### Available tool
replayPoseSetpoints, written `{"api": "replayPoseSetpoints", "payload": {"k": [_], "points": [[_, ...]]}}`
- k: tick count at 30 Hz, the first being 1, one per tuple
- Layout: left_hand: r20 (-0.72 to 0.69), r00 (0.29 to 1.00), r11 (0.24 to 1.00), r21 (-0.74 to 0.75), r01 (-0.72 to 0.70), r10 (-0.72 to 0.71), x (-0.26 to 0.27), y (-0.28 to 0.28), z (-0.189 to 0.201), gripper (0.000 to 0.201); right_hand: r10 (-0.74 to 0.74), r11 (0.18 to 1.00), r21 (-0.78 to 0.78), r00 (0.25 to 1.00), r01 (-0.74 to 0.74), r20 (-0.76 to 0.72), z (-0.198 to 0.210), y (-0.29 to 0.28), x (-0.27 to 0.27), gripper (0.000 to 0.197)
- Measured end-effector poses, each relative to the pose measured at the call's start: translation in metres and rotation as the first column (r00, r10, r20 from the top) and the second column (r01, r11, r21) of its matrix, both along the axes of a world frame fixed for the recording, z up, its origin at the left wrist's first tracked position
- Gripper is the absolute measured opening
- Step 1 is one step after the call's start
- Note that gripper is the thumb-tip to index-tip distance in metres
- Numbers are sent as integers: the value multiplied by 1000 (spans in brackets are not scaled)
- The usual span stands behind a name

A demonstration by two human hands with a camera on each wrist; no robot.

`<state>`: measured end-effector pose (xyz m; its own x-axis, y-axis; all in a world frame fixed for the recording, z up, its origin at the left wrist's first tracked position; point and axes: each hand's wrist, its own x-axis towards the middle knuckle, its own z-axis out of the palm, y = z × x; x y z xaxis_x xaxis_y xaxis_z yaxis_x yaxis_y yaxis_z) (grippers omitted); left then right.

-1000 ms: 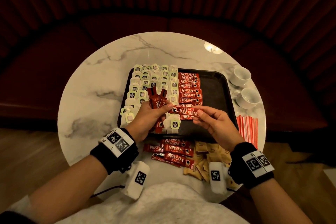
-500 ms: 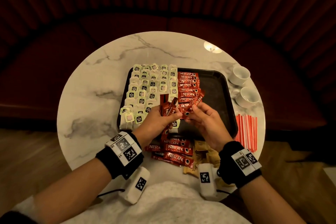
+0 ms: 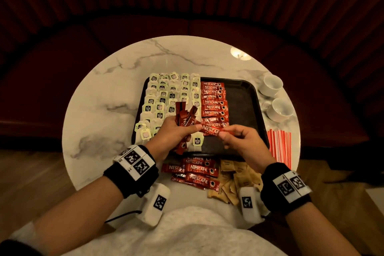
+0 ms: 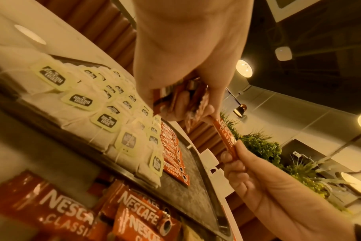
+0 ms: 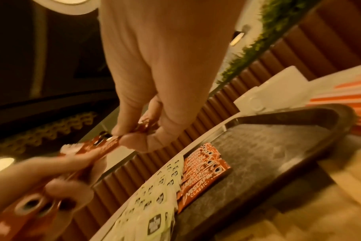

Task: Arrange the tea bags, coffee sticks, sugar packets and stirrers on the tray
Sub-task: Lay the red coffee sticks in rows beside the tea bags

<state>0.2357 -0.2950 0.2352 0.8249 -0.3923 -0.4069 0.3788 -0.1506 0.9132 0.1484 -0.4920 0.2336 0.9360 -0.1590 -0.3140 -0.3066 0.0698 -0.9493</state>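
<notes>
- My right hand pinches one Nescafé stick by its right end.
- My left hand clasps a coffee-stick bundle, fingertips touching that stick's left end.

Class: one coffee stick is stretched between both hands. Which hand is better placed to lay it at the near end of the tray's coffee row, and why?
Right. The right hand pinches the coffee stick just beyond the coffee row; the left hand grips a bundle.
</notes>
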Motion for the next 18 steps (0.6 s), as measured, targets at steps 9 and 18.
{"api": "replayPoseSetpoints", "payload": {"k": [9, 18], "points": [[-75, 997, 999, 45, -23, 26, 0, 8, -12, 18, -157, 987, 14, 979, 160, -132, -17, -21, 1, 19], [-47, 999, 993, 118, 6, -1, -3, 15, -17, 21, -279, 896, -420, 919, 145, -278, -59, -38, 13, 4]]}}
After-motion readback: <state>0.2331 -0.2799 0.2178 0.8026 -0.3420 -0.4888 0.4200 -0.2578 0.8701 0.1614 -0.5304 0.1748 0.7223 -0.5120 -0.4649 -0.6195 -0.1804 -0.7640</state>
